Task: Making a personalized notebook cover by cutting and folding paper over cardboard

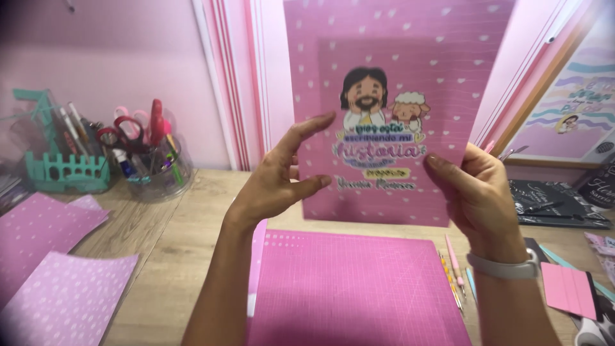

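Both hands hold a pink sheet [391, 96] upright above the pink cutting mat [352, 288]. Left hand [282, 173] grips its left edge, thumb across the front; right hand [477, 186] grips the lower right edge. Sheet is glossy, pink with small white hearts, a darker pink panel in the middle, a cartoon figure with a lamb and colourful lettering below. Dotted purple papers [51, 256] lie on the wooden desk [179, 237] at left, a cup of scissors and pens [150, 160] behind them
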